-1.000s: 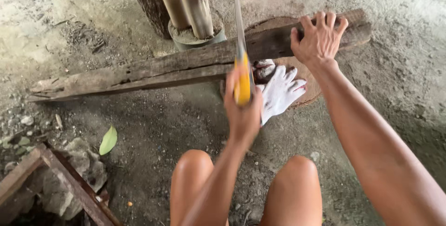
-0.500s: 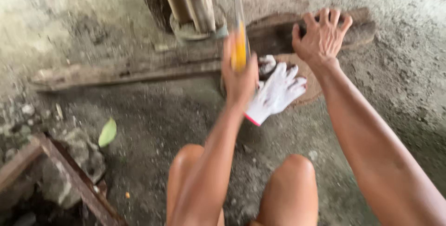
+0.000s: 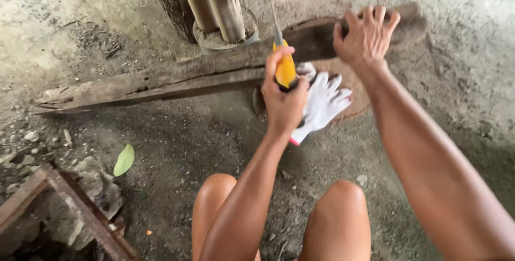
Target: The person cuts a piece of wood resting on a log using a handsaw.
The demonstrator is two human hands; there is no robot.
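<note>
A sawing stroke across the weathered plank (image 3: 177,78) appears to be in hand. The yellow-handled saw (image 3: 285,68) is gripped in the left hand (image 3: 283,97), whose fingers are wrapped tight round the handle; the thin blade runs up and away from that hand, across the plank's top edge. The right hand (image 3: 366,38) is laid on the dark, far end of the plank, fingers spread wide and pressed down, nothing pinched in it. The plank lies on the dirt floor (image 3: 177,148), stretching from under the right hand away to the left past the left hand. A white work glove (image 3: 322,103) lies just right of the left hand, below the right. Wooden posts (image 3: 209,3) stand beyond the left hand. The next move would seem to call for steady downward pressure from the right hand while the blade is kept on line.
</note>
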